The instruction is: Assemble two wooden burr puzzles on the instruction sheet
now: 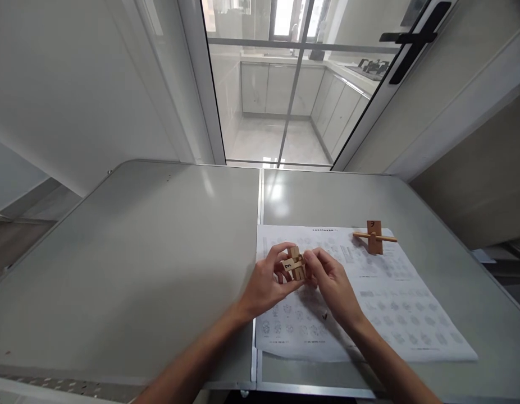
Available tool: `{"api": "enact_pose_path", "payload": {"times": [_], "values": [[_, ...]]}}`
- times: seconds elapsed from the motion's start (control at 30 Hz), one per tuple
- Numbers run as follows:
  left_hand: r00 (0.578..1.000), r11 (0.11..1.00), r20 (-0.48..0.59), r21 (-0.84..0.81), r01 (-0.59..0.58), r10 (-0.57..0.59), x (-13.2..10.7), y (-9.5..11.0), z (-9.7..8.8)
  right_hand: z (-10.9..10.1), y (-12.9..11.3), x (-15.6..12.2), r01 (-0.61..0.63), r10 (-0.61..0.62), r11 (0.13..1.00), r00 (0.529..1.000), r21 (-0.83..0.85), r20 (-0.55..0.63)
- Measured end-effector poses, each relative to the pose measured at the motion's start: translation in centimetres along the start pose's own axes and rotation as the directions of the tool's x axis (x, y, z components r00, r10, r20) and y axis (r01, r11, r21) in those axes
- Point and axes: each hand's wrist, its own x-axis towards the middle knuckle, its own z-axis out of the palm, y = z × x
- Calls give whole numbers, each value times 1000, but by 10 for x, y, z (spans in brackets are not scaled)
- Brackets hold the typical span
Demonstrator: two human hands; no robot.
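Note:
A small wooden interlocking puzzle [294,264] of crossed blocks, with a dark "3" marked on one piece, is held up above a printed sheet [390,331]. My left hand [268,280] grips it from the left, thumb below and index finger over the top. On the other side, my right hand [331,283] pinches the puzzle's right edge between thumb and fingers. The right hand's lower fingers are partly hidden behind it. Rows of small diagrams and text cover the sheet, which lies under both hands.
A second wooden piece, a flat brown plate with a stick through it [374,237], rests on the sheet's upper right. The grey folding table [159,235] has a metal seam [260,196] down its middle. Beyond its far edge stands a glass door [281,101] with a black handle.

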Motion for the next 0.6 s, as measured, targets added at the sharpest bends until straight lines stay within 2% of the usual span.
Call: {"api": "enact_pose_path", "payload": {"times": [0.2,0.4,0.6], "values": [[998,997,-29,63,-45,47,-1,1,0,12,-8,-8,-77,91,981,993,179,-70],[996,977,-54,204,-64,77,-1,1,0,17,-9,-10,-66,92,979,987,195,-130],[986,972,-45,182,-149,160,-1,2,-1,19,-10,-11,-68,99,971,987,229,-129]]}}
